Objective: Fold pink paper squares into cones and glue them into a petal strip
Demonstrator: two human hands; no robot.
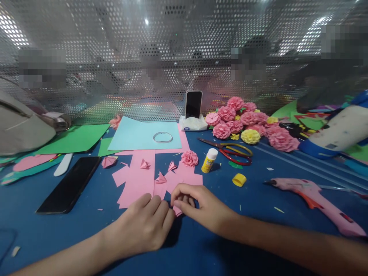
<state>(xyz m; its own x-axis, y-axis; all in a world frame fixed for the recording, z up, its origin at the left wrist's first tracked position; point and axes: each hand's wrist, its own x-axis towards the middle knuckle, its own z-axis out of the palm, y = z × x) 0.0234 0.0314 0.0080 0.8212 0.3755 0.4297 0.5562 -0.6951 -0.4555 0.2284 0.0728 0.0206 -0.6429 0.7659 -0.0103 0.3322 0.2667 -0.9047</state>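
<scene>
My left hand (148, 222) is closed, knuckles up, near the table's front edge. Touching or nearly touching it, my right hand (198, 205) has its fingers curled round toward the thumb. A small piece of pink paper (177, 211) shows between the two hands, mostly hidden by the fingers. Just beyond lie pink paper sheets (140, 178) with small folded pink pieces (160, 178) on them. A ruffled pink paper flower (189, 158) rests behind my right hand, beside an upright glue stick (209, 160) with a white cap.
A black phone (70, 186) lies at left. Scissors (230, 148), a yellow ring (239, 179) and a pink glue gun (313, 195) are at right. Behind are pink flowers (227, 113), a blue sheet (138, 134), a standing phone (193, 104) and a perforated metal screen (115, 69).
</scene>
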